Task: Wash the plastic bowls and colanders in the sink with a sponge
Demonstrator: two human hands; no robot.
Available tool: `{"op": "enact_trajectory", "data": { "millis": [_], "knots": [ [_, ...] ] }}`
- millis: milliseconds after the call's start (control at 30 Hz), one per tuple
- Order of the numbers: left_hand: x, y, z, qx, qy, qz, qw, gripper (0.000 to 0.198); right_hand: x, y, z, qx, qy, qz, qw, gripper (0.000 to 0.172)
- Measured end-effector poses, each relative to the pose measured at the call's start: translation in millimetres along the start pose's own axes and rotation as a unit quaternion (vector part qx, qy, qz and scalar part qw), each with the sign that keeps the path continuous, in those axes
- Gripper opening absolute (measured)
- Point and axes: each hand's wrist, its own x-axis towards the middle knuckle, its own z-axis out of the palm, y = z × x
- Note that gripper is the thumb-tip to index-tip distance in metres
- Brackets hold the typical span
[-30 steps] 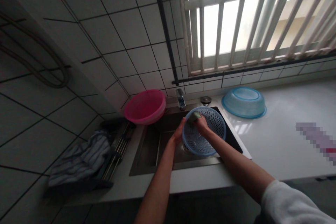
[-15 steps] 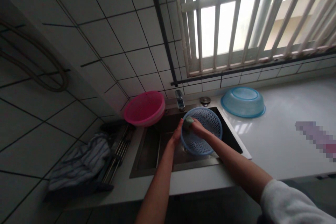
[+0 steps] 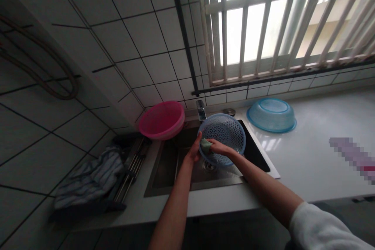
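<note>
A round blue plastic colander (image 3: pixel 224 129) is held tilted over the steel sink (image 3: pixel 199 181), its patterned holes facing me. My left hand (image 3: pixel 194 151) grips its left rim, thumb on top and the other fingers partly hidden outside. Inside the colander, my right hand (image 3: pixel 217 147) is closed on a green cleaning cloth (image 3: pixel 206 145) and presses it against the wall by the left rim. Below the colander the sink drain (image 3: pixel 209 166) shows.
A pink basin (image 3: pixel 162 121) leans at the sink's back left beside the faucet (image 3: pixel 200 109). On the right counter a blue basin (image 3: pixel 272 115) lies upside down. A striped cloth (image 3: pixel 90 179) hangs over a rack at left. Behind are a barred window and a drain cover (image 3: pixel 229 112).
The colander has shifted slightly up and left and tilts more, uncovering the drain. My right hand with the green cloth has moved down and left along the inner wall.
</note>
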Motion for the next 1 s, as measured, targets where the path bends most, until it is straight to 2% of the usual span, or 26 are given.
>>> {"op": "enact_trajectory", "data": {
  "millis": [67, 100, 167, 233, 300, 367, 467, 533, 600, 667, 733, 833, 900, 1000],
  "knots": [
    [1.7, -2.2, 2.0, 0.018, 0.010, -0.005, 1.000, 0.065, 1.4, -3.6, -4.1, -0.001, 0.015, -0.002, 1.000, 0.024],
    [1.9, -3.0, 4.2, 0.028, 0.010, -0.008, 1.000, 0.066, 2.5, -6.3, -7.7, 0.006, 0.049, -0.015, 0.999, 0.026],
    [1.0, -3.8, 10.8, 0.029, -0.021, -0.001, 0.999, 0.066, 5.1, -13.1, -17.3, 0.032, 0.153, -0.038, 0.987, 0.027],
    [-1.1, -3.6, 18.3, 0.017, -0.065, 0.027, 0.997, 0.064, 7.1, -19.8, -27.5, 0.053, 0.262, -0.037, 0.963, 0.025],
    [-3.1, -3.0, 23.5, 0.008, -0.087, 0.047, 0.995, 0.064, 6.9, -24.2, -34.2, 0.055, 0.311, -0.031, 0.948, 0.022],
    [-4.2, -2.4, 24.2, 0.008, -0.077, 0.034, 0.996, 0.065, 4.4, -24.2, -34.0, 0.041, 0.269, -0.043, 0.961, 0.022],
    [-4.1, -1.4, 18.4, 0.011, -0.023, 0.011, 1.000, 0.071, -1.4, -16.1, -21.4, 0.012, 0.097, -0.044, 0.994, 0.023],
    [-3.5, -0.8, 14.4, 0.015, 0.016, 0.028, 0.999, 0.072, -3.5, -8.8, -10.4, -0.003, -0.005, -0.012, 1.000, 0.020],
    [-3.0, -0.4, 13.4, 0.018, 0.037, 0.045, 0.998, 0.072, -3.0, -3.7, -3.3, -0.004, -0.040, 0.004, 0.999, 0.017],
    [-2.8, -0.6, 16.1, 0.013, 0.023, 0.036, 0.999, 0.072, 0.2, -3.1, -3.5, 0.015, 0.009, -0.013, 1.000, 0.017],
    [-3.0, -1.4, 21.3, 0.001, -0.017, 0.021, 1.000, 0.072, 5.2, -6.5, -11.7, 0.049, 0.122, -0.029, 0.991, 0.020],
    [-3.4, -3.0, 29.5, -0.010, -0.080, 0.034, 0.996, 0.070, 13.1, -14.9, -32.7, 0.112, 0.282, -0.020, 0.953, 0.026],
    [-3.5, -3.9, 33.3, -0.009, -0.101, 0.057, 0.993, 0.070, 16.5, -19.4, -44.9, 0.146, 0.330, -0.019, 0.932, 0.032],
    [-3.8, -4.9, 34.6, -0.012, -0.112, 0.071, 0.991, 0.069, 16.1, -20.7, -48.9, 0.147, 0.339, -0.035, 0.929, 0.034]
  ]
}}
